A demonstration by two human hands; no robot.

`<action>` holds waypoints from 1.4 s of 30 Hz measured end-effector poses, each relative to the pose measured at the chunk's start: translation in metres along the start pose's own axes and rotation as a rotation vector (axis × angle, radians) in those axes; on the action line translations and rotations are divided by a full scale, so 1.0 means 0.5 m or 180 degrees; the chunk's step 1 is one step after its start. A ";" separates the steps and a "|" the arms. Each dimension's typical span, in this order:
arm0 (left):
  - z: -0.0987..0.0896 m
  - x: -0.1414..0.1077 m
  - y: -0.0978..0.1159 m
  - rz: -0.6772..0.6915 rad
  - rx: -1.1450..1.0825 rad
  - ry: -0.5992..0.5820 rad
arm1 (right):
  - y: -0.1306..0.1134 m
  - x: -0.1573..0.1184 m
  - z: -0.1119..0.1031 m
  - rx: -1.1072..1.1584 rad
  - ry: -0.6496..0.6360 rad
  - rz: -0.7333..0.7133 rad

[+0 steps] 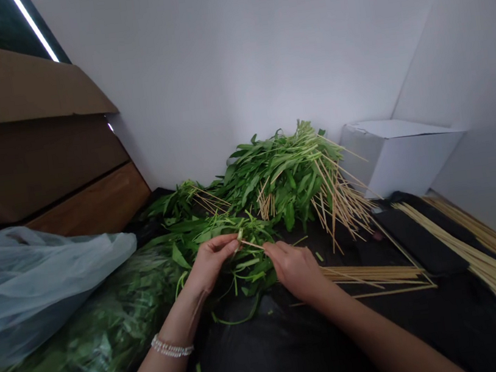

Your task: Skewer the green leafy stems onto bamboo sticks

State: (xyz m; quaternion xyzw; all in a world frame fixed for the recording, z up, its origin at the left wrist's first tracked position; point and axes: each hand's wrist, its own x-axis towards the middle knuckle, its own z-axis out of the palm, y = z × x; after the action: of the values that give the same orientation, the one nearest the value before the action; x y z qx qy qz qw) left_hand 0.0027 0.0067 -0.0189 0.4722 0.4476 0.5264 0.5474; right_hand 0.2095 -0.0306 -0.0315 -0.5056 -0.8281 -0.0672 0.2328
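Entry: I am pinching a pale green stem [239,234] in my left hand [213,263], and a bamboo skewer [251,244] in my right hand [294,272], its tip at the stem. Loose water spinach [245,266] is lying beneath, on black plastic sheeting [253,357], skewered bundles [288,180] just beyond.

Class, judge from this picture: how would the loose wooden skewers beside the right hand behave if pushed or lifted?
The wooden skewers lie straight, so they are probably stiff and light. Being thin and apparently unbound, they would likely roll and spread when pushed. Picked up, they may slip apart.
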 end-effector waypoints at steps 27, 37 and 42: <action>-0.008 -0.017 0.023 0.0107 0.0476 -0.0953 | -0.006 -0.002 -0.006 0.0393 0.0398 -0.0677; -0.050 -0.028 0.044 0.0125 0.0026 -0.1441 | -0.037 -0.024 -0.040 0.0555 0.0916 -0.1699; -0.032 0.001 0.004 0.0402 0.1594 -0.1142 | -0.061 -0.033 -0.016 0.0349 0.0931 -0.2149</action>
State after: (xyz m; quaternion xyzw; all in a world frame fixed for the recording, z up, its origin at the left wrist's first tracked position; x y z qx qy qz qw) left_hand -0.0132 0.0079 -0.0193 0.7045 0.4294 0.3410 0.4506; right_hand 0.1919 -0.0613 -0.0279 -0.1759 -0.9085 -0.1673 0.3401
